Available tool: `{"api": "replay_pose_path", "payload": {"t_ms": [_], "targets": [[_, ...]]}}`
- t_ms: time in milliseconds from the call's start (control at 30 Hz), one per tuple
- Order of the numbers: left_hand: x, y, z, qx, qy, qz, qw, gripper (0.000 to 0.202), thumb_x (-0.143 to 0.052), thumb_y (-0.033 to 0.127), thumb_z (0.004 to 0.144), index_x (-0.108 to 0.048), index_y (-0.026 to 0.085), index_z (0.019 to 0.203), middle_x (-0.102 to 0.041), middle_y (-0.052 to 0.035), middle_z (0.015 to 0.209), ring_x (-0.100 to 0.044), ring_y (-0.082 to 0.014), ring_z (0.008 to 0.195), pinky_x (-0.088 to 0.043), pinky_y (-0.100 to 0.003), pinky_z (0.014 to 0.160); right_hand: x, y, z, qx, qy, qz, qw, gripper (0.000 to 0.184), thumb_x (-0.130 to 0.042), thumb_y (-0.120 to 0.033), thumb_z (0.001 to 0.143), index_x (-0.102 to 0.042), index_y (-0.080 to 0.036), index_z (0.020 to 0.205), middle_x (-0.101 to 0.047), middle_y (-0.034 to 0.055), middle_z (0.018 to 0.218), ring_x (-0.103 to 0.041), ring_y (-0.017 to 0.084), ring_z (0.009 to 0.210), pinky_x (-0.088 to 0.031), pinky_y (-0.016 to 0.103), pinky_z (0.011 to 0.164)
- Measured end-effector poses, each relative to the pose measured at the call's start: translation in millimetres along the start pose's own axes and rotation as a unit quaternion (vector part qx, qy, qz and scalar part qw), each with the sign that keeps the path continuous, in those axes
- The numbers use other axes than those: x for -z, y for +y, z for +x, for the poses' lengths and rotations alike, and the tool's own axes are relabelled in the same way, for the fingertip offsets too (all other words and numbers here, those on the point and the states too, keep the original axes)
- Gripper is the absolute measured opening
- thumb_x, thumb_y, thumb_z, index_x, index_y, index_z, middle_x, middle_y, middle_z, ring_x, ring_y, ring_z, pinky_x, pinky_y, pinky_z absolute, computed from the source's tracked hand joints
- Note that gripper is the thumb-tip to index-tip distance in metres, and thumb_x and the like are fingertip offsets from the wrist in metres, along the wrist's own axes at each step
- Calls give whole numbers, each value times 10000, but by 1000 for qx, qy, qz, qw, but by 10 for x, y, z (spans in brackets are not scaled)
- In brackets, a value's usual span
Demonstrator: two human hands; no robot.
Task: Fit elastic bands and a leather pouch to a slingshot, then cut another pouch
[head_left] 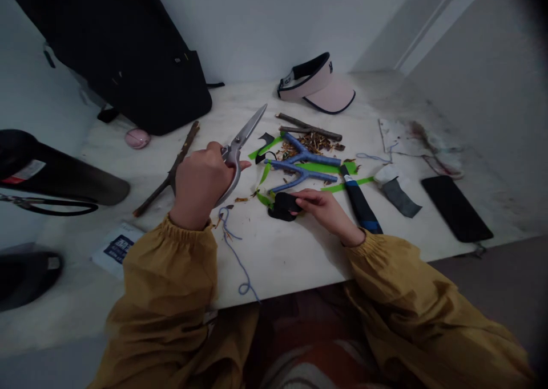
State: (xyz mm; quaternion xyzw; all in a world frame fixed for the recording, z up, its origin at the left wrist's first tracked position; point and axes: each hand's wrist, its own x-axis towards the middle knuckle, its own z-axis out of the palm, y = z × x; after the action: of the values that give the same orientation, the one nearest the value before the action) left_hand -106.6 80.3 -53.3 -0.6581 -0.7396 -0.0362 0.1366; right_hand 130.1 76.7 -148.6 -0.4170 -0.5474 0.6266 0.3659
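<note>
My left hand (203, 178) is closed around the handles of a pair of scissors (246, 131). The blades point up and away over the table. Between the fingers of my right hand (319, 209) is a small black flat piece (285, 202), low over the tabletop; a second dark piece seems to lie under it. A bright green strip (264, 198) runs beside the black piece; whether they are joined I cannot tell. Just beyond lie two forked sticks wrapped in blue cord (302, 175), among more green strips (319, 166). Loose blue cord (240, 260) trails towards the table's front edge.
Brown bark shavings (314, 142) and bare sticks (310, 128) lie behind. A knife-like dark handle (362, 201), a grey strip (401, 196) and a phone (457, 208) are on the right. Leftward are a forked branch (171, 175), a black bottle (64, 172) and a backpack (141, 64). A pink visor (329, 95) stands at the back.
</note>
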Motion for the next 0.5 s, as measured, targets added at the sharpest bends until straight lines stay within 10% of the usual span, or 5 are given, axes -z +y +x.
{"api": "replay_pose_path", "payload": {"t_ms": [267, 500], "targets": [[104, -29, 16, 10, -18, 31, 999, 707, -417, 703, 825, -582, 69, 1090, -688, -189, 879, -663, -371, 874, -469, -363, 670, -94, 163, -50, 173, 52, -324, 929, 154, -676, -208, 783, -758, -212, 913, -707, 65, 773, -622, 196, 764, -506, 351, 729], [118, -7, -4, 8, -19, 20, 1000, 703, -417, 713, 819, -596, 79, 1067, -692, -196, 882, -664, -368, 866, -472, -366, 674, -68, 206, -23, 225, 69, -380, 895, 171, -587, -224, 858, -741, -191, 926, -678, 78, 855, -619, 195, 809, -518, 349, 737]]}}
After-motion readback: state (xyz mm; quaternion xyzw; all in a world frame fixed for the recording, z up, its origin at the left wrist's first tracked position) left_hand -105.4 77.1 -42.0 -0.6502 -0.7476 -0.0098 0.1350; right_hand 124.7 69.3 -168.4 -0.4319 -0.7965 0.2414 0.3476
